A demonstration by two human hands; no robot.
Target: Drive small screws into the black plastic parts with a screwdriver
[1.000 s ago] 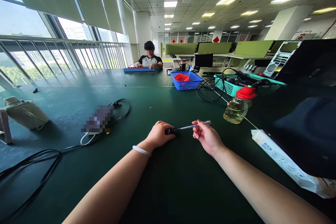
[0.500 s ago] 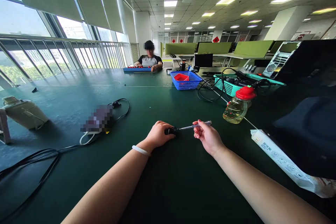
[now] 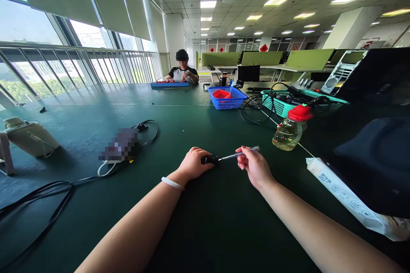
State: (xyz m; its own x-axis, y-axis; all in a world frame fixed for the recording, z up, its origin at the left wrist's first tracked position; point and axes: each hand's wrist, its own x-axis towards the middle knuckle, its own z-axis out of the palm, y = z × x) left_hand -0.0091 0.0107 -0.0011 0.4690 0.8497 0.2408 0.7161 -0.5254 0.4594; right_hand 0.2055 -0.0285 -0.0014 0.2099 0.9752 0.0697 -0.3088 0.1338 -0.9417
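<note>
My left hand (image 3: 196, 163) is wrapped round a small black part (image 3: 210, 159) on the dark green tabletop (image 3: 205, 213). Most of that part is hidden by the fingers, so its kind cannot be made out. A screwdriver (image 3: 238, 153) with a clear handle is pinched between the thumb and fingers of my right hand (image 3: 253, 164). Its shaft points left, and the tip is at the right end of the black part; whether they touch is too small to tell. A white band (image 3: 173, 183) circles my left wrist.
Right of my hands stand a red-lidded bottle (image 3: 290, 130) and a white packet (image 3: 346, 198). Farther back are a blue basket (image 3: 237, 101) and a green basket (image 3: 278, 106) of cables. A blurred device (image 3: 120, 145) with cords lies left. Across the table sits a person (image 3: 182, 72).
The screwdriver and my right hand have shifted very slightly right, its tip drawing a little away from the black part. My left hand stays put. The person opposite has raised a hand.
</note>
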